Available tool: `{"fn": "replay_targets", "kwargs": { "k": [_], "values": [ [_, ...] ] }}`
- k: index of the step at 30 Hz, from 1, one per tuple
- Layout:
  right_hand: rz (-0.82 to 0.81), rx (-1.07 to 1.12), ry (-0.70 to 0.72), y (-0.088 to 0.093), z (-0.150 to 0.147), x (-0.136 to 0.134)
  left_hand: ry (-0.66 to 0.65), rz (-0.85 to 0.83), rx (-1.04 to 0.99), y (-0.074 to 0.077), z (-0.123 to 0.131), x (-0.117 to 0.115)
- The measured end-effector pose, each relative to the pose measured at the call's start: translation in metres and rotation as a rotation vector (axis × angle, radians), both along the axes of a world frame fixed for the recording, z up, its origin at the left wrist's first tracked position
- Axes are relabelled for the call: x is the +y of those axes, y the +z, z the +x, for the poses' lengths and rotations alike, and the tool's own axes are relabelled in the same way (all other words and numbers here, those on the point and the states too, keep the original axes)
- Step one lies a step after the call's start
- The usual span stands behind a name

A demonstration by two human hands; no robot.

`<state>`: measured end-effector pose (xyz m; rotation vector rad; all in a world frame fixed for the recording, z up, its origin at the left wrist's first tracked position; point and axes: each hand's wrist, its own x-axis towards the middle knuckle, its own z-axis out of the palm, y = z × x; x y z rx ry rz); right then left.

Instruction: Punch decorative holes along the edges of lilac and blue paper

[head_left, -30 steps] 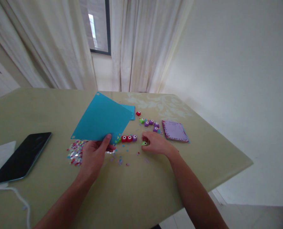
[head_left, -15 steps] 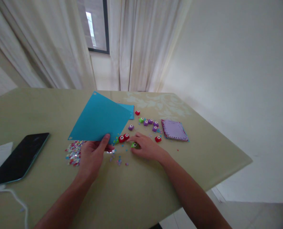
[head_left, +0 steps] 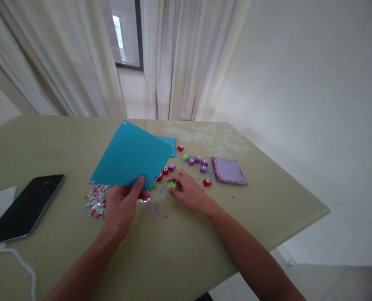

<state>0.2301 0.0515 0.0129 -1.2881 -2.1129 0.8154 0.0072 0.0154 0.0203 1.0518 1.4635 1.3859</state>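
My left hand (head_left: 123, 205) pinches the near edge of a blue paper sheet (head_left: 131, 156) and holds it tilted above the table. Just right of it, my right hand (head_left: 187, 191) rests on the table with its fingers closed on a small green craft punch (head_left: 172, 184). Two red punches (head_left: 165, 171) and a purple one (head_left: 172, 167) sit close beyond my right fingers, beside the sheet's corner. A heap of coloured paper bits (head_left: 96, 200) lies under and left of my left hand.
More small punches (head_left: 196, 160), purple, green and red, are scattered farther back, with one red punch (head_left: 207, 182) to the right. A purple stack of paper squares (head_left: 229, 171) lies at the right. A black phone (head_left: 24, 207) and white cord (head_left: 23, 265) are at the left. The table edge (head_left: 298, 225) runs close on the right.
My right hand has slid left with the green punch, towards the blue sheet. Red and purple punches near the sheet's corner have shifted, and one red punch now lies right of my hand.
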Motion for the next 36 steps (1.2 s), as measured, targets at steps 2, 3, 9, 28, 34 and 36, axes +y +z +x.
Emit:
{"fn": "replay_targets", "kwargs": {
  "k": [2,3,9,28,34,36],
  "values": [
    [-0.122,0.260,-0.057,0.001,-0.001,0.002,-0.009,-0.002,0.029,0.002,0.000,-0.002],
    [-0.196,0.392,-0.079,0.003,-0.002,0.003,-0.015,-0.002,0.049,0.003,0.001,-0.003],
    [-0.388,0.716,-0.110,0.013,-0.012,-0.001,-0.075,0.011,0.143,0.012,0.008,-0.008],
    [-0.485,0.719,-0.059,0.014,-0.012,-0.007,-0.154,0.012,0.211,0.013,0.013,-0.012],
    [-0.504,0.708,-0.099,0.011,-0.014,-0.007,-0.231,0.009,0.225,0.011,0.013,-0.011],
    [-0.506,0.701,-0.095,0.011,-0.015,-0.008,-0.241,0.012,0.213,0.009,0.014,-0.011]
  ]
}}
